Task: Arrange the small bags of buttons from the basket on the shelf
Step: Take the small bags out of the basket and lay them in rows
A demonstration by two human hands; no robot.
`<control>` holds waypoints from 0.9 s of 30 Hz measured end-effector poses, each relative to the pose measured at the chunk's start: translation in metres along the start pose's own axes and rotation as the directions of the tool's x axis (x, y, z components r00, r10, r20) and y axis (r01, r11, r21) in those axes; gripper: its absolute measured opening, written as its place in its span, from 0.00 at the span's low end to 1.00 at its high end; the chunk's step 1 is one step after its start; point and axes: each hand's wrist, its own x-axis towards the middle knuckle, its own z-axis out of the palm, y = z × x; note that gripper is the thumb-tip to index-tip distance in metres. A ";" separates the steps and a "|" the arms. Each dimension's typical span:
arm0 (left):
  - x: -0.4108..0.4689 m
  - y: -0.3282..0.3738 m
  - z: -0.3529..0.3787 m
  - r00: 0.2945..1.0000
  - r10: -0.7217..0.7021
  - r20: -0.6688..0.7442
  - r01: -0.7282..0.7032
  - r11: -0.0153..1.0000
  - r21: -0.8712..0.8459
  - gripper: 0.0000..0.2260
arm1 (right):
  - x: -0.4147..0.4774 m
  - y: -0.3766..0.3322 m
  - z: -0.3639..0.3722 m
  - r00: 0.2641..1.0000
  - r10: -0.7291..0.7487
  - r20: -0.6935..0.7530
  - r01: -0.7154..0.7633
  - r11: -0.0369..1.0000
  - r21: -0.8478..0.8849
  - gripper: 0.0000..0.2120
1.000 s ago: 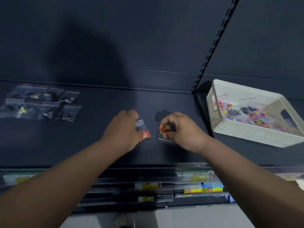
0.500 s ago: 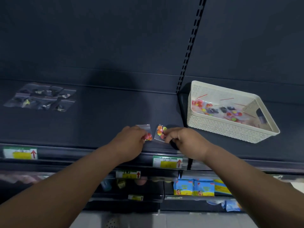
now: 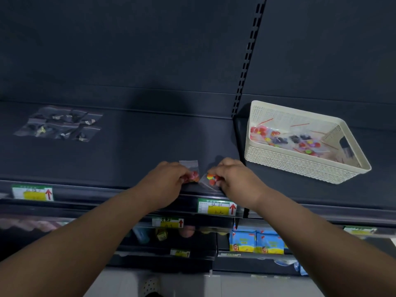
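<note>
1 button bag per hand

A shop aisle: dark gondola shelving is carrying ticketed stock.

A dark metal shelf is running up to a slotted upright set in plain back panels. Paper price tickets with red arrows are sitting in the strips along the shelf edges, tier below tier. Blue printed packets are standing side by side on a lower tier. Clear bags of dark buttons are lying in neat rows on the shelf. A small bag of red buttons and a small bag of mixed-colour buttons are sitting at its front edge just above one ticket. More bags are lying loose in a cream plastic basket.
</note>
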 end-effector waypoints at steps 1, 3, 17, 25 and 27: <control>0.000 -0.002 0.000 1.000 0.007 -0.006 -0.007 1.000 0.009 0.14 | 0.001 -0.003 -0.001 0.999 0.030 0.015 -0.030 0.999 -0.023 0.18; -0.001 -0.005 -0.001 1.000 0.025 -0.011 -0.025 0.999 0.021 0.12 | 0.002 -0.009 -0.005 0.996 0.085 0.034 -0.084 0.996 -0.036 0.16; -0.002 -0.015 0.004 0.989 0.093 -0.117 -0.098 0.995 -0.033 0.10 | 0.017 -0.023 -0.005 0.985 0.168 0.040 -0.172 0.975 0.140 0.10; -0.017 -0.042 -0.007 0.989 0.027 -0.143 -0.034 0.998 -0.049 0.08 | 0.023 -0.044 -0.003 0.969 0.224 0.109 -0.245 0.936 0.254 0.10; -0.017 -0.045 -0.011 0.993 0.037 -0.116 -0.042 0.998 -0.047 0.09 | 0.022 -0.045 -0.002 0.969 0.204 0.138 -0.232 0.943 0.238 0.13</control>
